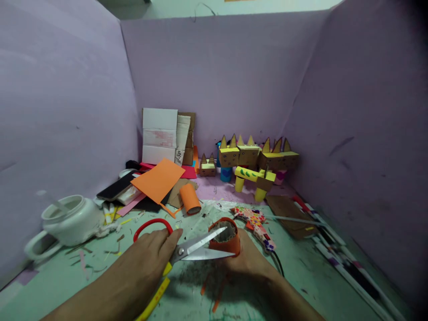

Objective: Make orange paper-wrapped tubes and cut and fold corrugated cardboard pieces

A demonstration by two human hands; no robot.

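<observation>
My left hand is closed on a pair of scissors with one red and one yellow handle. The blades are spread apart and point right, at the rim of an orange-covered cardboard tube. One blade tip lies over the tube's opening, the other by its lower edge. My right hand is wrapped round the tube from the right, its fingers partly hidden behind it. Small orange strips lie below the tube.
Behind are an orange sheet, another orange tube and cardboard animal figures. At left stands a white teapot. A patterned glue gun lies right of the tube, near markers and brown cardboard.
</observation>
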